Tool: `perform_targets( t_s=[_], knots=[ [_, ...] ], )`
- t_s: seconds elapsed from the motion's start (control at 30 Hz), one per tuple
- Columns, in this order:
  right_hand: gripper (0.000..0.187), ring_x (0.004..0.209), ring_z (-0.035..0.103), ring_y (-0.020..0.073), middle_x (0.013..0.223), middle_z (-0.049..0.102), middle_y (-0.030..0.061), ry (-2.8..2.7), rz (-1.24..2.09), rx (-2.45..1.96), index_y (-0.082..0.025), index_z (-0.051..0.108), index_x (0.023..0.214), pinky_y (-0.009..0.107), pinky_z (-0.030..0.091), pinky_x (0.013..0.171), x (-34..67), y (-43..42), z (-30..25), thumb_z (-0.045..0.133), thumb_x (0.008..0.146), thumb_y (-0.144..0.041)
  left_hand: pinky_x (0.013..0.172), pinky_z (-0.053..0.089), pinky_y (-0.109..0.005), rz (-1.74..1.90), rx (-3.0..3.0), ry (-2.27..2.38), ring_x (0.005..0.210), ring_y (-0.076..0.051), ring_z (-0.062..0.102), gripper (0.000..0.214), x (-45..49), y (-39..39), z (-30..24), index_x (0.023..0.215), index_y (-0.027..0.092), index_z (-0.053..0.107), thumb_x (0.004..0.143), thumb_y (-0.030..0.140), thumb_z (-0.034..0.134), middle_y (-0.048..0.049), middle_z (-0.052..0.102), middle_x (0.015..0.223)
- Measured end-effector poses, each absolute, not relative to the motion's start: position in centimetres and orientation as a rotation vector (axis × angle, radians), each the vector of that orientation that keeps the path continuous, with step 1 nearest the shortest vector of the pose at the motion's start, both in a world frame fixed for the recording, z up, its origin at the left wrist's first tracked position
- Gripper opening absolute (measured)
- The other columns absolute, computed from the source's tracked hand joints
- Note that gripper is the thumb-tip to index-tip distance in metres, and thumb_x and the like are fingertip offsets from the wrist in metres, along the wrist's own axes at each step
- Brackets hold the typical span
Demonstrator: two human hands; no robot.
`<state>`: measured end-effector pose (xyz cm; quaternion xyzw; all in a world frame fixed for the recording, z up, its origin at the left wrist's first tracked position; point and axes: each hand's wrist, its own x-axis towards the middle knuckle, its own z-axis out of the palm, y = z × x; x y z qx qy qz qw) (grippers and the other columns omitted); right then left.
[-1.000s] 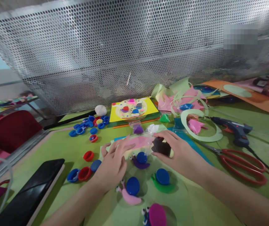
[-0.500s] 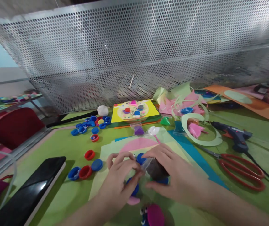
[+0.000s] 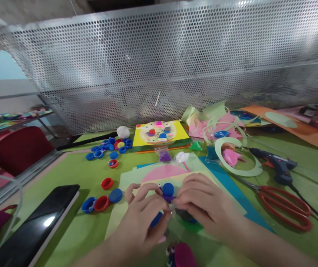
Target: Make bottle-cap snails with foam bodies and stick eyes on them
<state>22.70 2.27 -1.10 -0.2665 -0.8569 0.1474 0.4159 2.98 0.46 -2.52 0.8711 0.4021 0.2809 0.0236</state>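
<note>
A small clear plastic packet with a dark, clay-like lump [image 3: 185,215] hangs low between my hands. My left hand [image 3: 145,211] pinches the packet's clear edge between thumb and fingertips. Across from it, my right hand [image 3: 205,202] is closed with its fingertips on the same packet, and its fingers hide part of the lump. Just beyond the fingertips lies a blue bottle cap [image 3: 168,189] with a purple piece under it and a googly eye beside it. Another blue cap [image 3: 156,219] is partly covered by my left hand. Nearest me sits a magenta disc [image 3: 184,255] with googly eyes.
Left are red and blue caps [image 3: 101,203] and a black phone [image 3: 36,222]. Scissors [image 3: 285,207] and a glue gun [image 3: 275,165] lie right. Behind are a yellow card [image 3: 139,137], bagged clay [image 3: 164,155], paper scraps [image 3: 203,124] and a perforated metal panel [image 3: 159,66].
My right hand has rolled inward and its fingers have come together at the packet's edge, close to my left fingertips. The dark lump now hangs lower, and the far blue cap shows more fully.
</note>
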Motion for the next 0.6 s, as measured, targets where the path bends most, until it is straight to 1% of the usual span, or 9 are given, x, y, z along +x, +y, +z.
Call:
perform_targets(
  t_s=[0.1,0.17,0.27,0.37,0.43,0.5,0.6],
  knots=[
    [0.017,0.075,0.053,0.0148,0.075,0.065,-0.0001,-2.196,0.289,-0.595,-0.020,0.057,0.077,0.032,0.043,0.073,22.6,2.2,-1.3,0.047,0.090,-0.016,0.081,0.028,-0.040,1.029,2.698,1.118,0.086,-0.021,0.054,0.012,3.2,0.5,-2.8,0.076,0.023,0.054,0.083,0.016,0.049,0.0032,0.066,0.071],
    [0.014,0.076,0.053,0.0143,0.075,0.065,0.0001,-2.195,0.274,-0.587,-0.019,0.057,0.078,0.031,0.043,0.073,22.5,2.3,-1.6,0.049,0.089,-0.018,0.079,0.030,-0.039,1.111,2.680,1.086,0.084,-0.020,0.053,0.016,3.3,0.5,-3.0,0.075,0.022,0.056,0.086,0.015,0.048,0.0033,0.066,0.070],
    [0.008,0.078,0.053,0.0143,0.076,0.065,-0.0004,-2.191,0.284,-0.600,-0.019,0.057,0.078,0.030,0.042,0.073,22.4,2.3,-2.0,0.057,0.086,-0.021,0.075,0.032,-0.036,1.111,2.675,1.085,0.084,-0.020,0.051,0.016,3.4,0.6,-3.1,0.074,0.023,0.057,0.085,0.014,0.050,0.0031,0.067,0.071],
    [0.008,0.076,0.054,0.0137,0.075,0.065,-0.0008,-2.207,0.254,-0.572,-0.019,0.057,0.078,0.030,0.041,0.074,22.6,2.3,-1.9,0.056,0.086,-0.020,0.078,0.030,-0.037,1.118,2.723,1.087,0.084,-0.020,0.053,0.016,3.2,0.5,-2.9,0.074,0.024,0.057,0.085,0.014,0.051,0.0049,0.067,0.071],
    [0.010,0.075,0.054,0.0135,0.074,0.065,-0.0013,-2.197,0.222,-0.561,-0.020,0.057,0.076,0.031,0.041,0.075,22.9,2.4,-1.5,0.055,0.086,-0.018,0.081,0.028,-0.038,1.066,2.747,1.114,0.088,-0.020,0.054,0.015,2.8,0.6,-2.5,0.078,0.025,0.056,0.086,0.016,0.048,0.0054,0.068,0.075],
    [0.012,0.074,0.056,0.0135,0.073,0.065,-0.0013,-2.141,0.199,-0.609,-0.020,0.057,0.074,0.030,0.041,0.074,23.5,3.0,-1.2,0.055,0.086,-0.017,0.084,0.029,-0.038,0.971,2.718,1.216,0.093,-0.021,0.055,0.015,2.1,0.9,-2.0,0.087,0.026,0.056,0.087,0.018,0.043,0.0037,0.069,0.083],
    [0.014,0.073,0.058,0.0140,0.073,0.064,0.0001,-2.014,0.249,-0.866,-0.020,0.058,0.071,0.027,0.043,0.069,24.5,4.5,-1.1,0.054,0.085,-0.018,0.084,0.031,-0.040,0.888,2.609,1.459,0.096,-0.022,0.056,0.020,0.8,1.9,-1.6,0.094,0.024,0.054,0.089,0.016,0.036,-0.0011,0.068,0.093]
  ],
)
